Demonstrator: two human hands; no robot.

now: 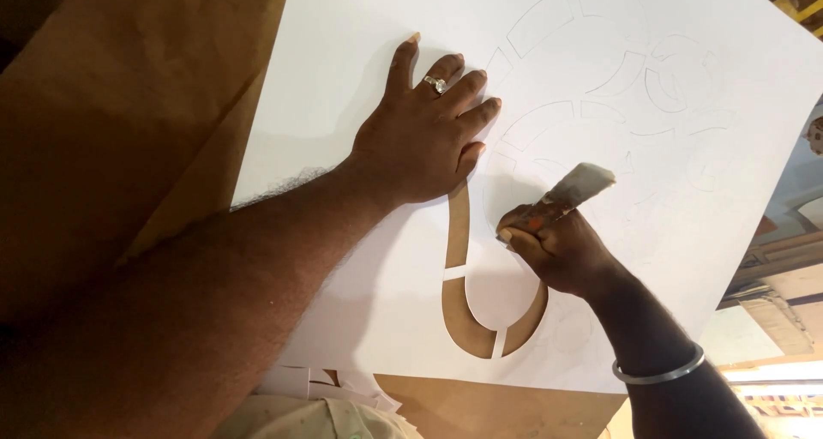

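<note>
A large white paper sheet [360,62] lies on a brown board [129,105]. Curved shapes are drawn on it, and some near the bottom are cut out so the brown shows through [459,233]. My left hand [424,135], with a ring on one finger, presses flat on the sheet with fingers spread. My right hand [557,246], a metal bangle on its wrist, grips a worn cutting tool [570,190] with its tip at the paper just right of the cut-out curve.
Several white paper offcuts [330,386] lie at the board's near edge. Wooden pieces and clutter [776,306] sit beyond the sheet's right edge. The brown board extends far to the left.
</note>
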